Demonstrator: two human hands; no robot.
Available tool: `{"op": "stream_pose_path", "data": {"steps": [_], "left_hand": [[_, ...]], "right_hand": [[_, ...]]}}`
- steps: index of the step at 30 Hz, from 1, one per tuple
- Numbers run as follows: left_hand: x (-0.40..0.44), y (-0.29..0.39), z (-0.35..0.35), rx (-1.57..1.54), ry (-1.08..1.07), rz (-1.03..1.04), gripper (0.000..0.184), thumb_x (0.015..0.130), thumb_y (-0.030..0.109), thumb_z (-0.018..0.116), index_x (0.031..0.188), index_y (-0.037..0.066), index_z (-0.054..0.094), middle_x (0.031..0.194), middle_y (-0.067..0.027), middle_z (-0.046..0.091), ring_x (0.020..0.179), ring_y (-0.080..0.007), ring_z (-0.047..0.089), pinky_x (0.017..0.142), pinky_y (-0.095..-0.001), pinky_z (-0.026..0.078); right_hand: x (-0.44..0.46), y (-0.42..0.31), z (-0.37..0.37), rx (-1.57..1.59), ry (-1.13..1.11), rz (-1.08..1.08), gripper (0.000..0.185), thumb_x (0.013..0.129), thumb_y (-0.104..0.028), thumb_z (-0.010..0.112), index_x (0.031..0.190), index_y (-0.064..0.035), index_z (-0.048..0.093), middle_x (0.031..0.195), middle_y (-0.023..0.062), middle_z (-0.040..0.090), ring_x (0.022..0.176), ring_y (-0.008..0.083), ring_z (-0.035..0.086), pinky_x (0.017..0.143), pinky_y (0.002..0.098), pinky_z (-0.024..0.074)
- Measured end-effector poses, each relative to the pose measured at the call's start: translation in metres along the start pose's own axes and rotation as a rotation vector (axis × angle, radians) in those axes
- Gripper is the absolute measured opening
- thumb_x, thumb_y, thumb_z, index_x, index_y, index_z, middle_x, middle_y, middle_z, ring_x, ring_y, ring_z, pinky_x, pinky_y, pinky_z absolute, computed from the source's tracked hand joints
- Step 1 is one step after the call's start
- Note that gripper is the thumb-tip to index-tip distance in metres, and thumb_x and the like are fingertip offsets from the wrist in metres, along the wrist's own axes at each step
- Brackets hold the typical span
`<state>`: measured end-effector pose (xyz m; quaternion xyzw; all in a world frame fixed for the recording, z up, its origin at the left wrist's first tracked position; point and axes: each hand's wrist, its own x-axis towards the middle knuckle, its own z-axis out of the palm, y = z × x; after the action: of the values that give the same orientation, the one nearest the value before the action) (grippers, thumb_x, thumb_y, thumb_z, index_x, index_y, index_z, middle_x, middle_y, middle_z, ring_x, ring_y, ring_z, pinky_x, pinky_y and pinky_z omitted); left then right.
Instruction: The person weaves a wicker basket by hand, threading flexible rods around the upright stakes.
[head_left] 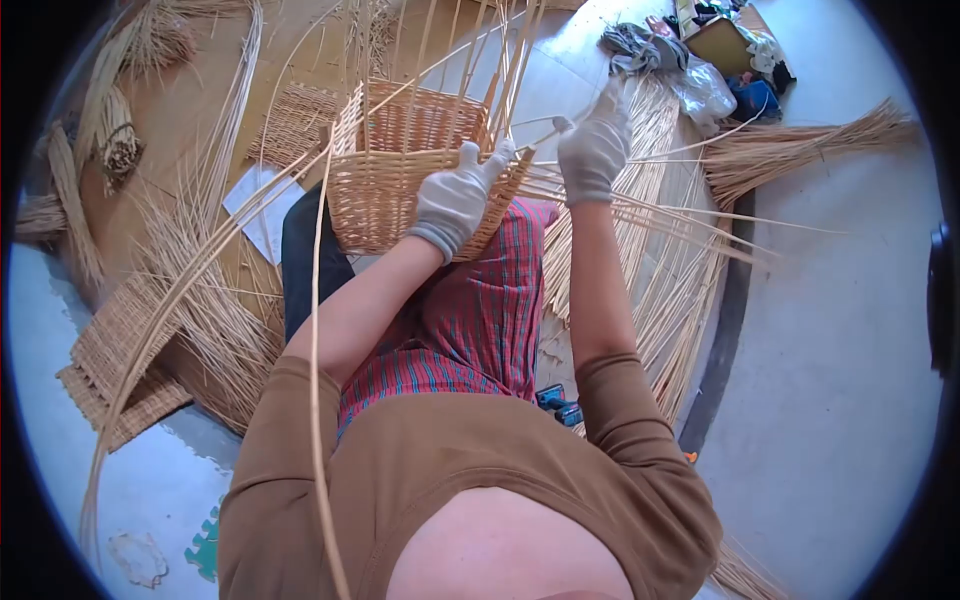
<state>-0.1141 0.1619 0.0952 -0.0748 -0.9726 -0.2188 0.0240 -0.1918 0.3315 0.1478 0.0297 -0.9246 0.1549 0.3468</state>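
A woven wicker basket (375, 200) rests on the lap, with long strands rising from its rim and others spreading to both sides. My left hand (455, 195), in a pale glove, is closed on the basket's near right side, its thumb raised at the rim. To the right of the basket, my right hand (597, 150), also gloved, is raised with its fingers pressed together near a thin strand. What those fingers hold, if anything, is too small to make out. One long strand (316, 350) hangs over the left arm.
Bundles of strands (810, 150) lie at the right, with loose strands (650, 230) fanned beside the lap. Woven panels (125, 350) and more bundles (118, 140) are on the left. A box (725, 45), a plastic bag (703, 92) and grey cloth (640, 48) sit at the top right.
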Motion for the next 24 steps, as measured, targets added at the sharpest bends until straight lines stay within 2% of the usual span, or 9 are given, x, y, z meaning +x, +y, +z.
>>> {"op": "stream_pose_path", "data": {"steps": [2, 4, 6, 10, 12, 16, 18, 20, 24], "left_hand": [[0.01, -0.004, 0.004, 0.055, -0.007, 0.008, 0.061, 0.094, 0.015, 0.063, 0.15, 0.036, 0.048, 0.134, -0.0152, 0.057, 0.067, -0.0335, 0.07, 0.066, -0.0484, 0.06], [0.015, 0.0, -0.003, 0.03, -0.021, 0.009, 0.059, 0.094, 0.015, 0.064, 0.148, 0.034, 0.051, 0.133, -0.0148, 0.057, 0.074, -0.0338, 0.071, 0.069, -0.0474, 0.06], [0.007, -0.008, 0.001, 0.046, -0.064, 0.007, 0.057, 0.094, 0.015, 0.065, 0.146, 0.033, 0.053, 0.132, -0.0144, 0.057, 0.081, -0.0341, 0.072, 0.072, -0.0464, 0.06], [-0.043, -0.061, -0.007, -0.603, 0.396, 0.262, 0.038, 0.094, 0.009, 0.07, 0.13, 0.02, 0.066, 0.128, -0.0106, 0.061, 0.11, -0.0308, 0.066, 0.084, -0.0391, 0.058], [-0.07, -0.113, -0.005, -0.432, 0.596, 0.081, 0.03, 0.094, 0.007, 0.07, 0.123, 0.01, 0.067, 0.124, -0.0113, 0.065, 0.109, -0.0281, 0.066, 0.089, -0.0358, 0.057], [-0.089, -0.159, -0.013, -0.412, 0.706, -0.05, 0.034, 0.092, 0.009, 0.071, 0.126, 0.008, 0.064, 0.107, -0.0123, 0.067, 0.092, -0.0302, 0.066, 0.086, -0.0401, 0.054], [-0.087, -0.174, -0.026, -0.088, 0.564, -0.051, 0.053, 0.088, 0.019, 0.076, 0.138, 0.012, 0.059, 0.114, -0.0161, 0.068, 0.097, -0.0351, 0.068, 0.089, -0.0429, 0.055], [-0.076, -0.168, -0.041, -0.045, 0.61, -0.042, 0.06, 0.087, 0.026, 0.076, 0.143, 0.015, 0.057, 0.118, -0.0175, 0.068, 0.101, -0.0366, 0.069, 0.089, -0.0459, 0.054], [-0.071, -0.167, -0.048, 0.069, 0.355, -0.156, 0.067, 0.086, 0.029, 0.077, 0.147, 0.015, 0.052, 0.132, -0.0172, 0.066, 0.106, -0.0393, 0.067, 0.092, -0.047, 0.054]], "right_hand": [[-0.005, -0.01, -0.008, -0.151, 0.248, -0.217, 0.064, 0.093, -0.016, 0.071, 0.15, -0.006, 0.045, 0.104, 0.0189, 0.072, 0.092, 0.0365, 0.07, 0.099, 0.0495, 0.0482], [-0.051, -0.007, 0.001, -0.24, -0.264, -0.042, 0.044, 0.095, -0.018, 0.066, 0.138, -0.0232, 0.061, 0.086, 0.0099, 0.072, 0.078, 0.0335, 0.067, 0.077, 0.0476, 0.0532], [-0.069, 0.027, 0.032, -0.093, -0.109, -0.069, 0.043, 0.095, -0.016, 0.064, 0.137, -0.0202, 0.063, 0.078, 0.0061, 0.071, 0.072, 0.0285, 0.067, 0.096, 0.0444, 0.0513], [-0.051, -0.034, -0.001, 0.391, -0.141, 0.35, 0.039, 0.094, -0.013, 0.062, 0.132, -0.0192, 0.066, 0.09, 0.0084, 0.073, 0.085, 0.0262, 0.07, 0.095, 0.0405, 0.0534], [-0.068, -0.076, -0.019, 0.674, 0.123, -0.082, 0.037, 0.093, -0.01, 0.062, 0.128, -0.016, 0.068, 0.104, 0.0099, 0.073, 0.103, 0.0269, 0.07, 0.097, 0.0397, 0.0533], [-0.085, -0.173, -0.054, 0.977, -0.195, -0.923, 0.043, 0.081, 0.0, 0.061, 0.123, -0.0064, 0.069, 0.119, 0.013, 0.07, 0.114, 0.0324, 0.067, 0.1, 0.0423, 0.0521], [-0.09, -0.184, -0.02, 1.078, -0.137, -0.538, 0.048, 0.077, -0.002, 0.062, 0.125, -0.0048, 0.067, 0.122, 0.0153, 0.069, 0.115, 0.0337, 0.066, 0.101, 0.0438, 0.0513], [-0.069, -0.196, 0.028, 1.363, -0.248, 0.278, 0.049, 0.102, -0.028, 0.063, 0.138, 0.0037, 0.053, 0.137, 0.0179, 0.059, 0.126, 0.0259, 0.058, 0.11, 0.0373, 0.0441], [-0.013, -0.207, 0.133, 1.154, -0.709, 0.831, 0.107, 0.087, -0.05, 0.079, 0.154, 0.0135, 0.025, 0.146, 0.034, 0.048, 0.139, 0.0354, 0.048, 0.117, 0.0349, 0.0361]]}}
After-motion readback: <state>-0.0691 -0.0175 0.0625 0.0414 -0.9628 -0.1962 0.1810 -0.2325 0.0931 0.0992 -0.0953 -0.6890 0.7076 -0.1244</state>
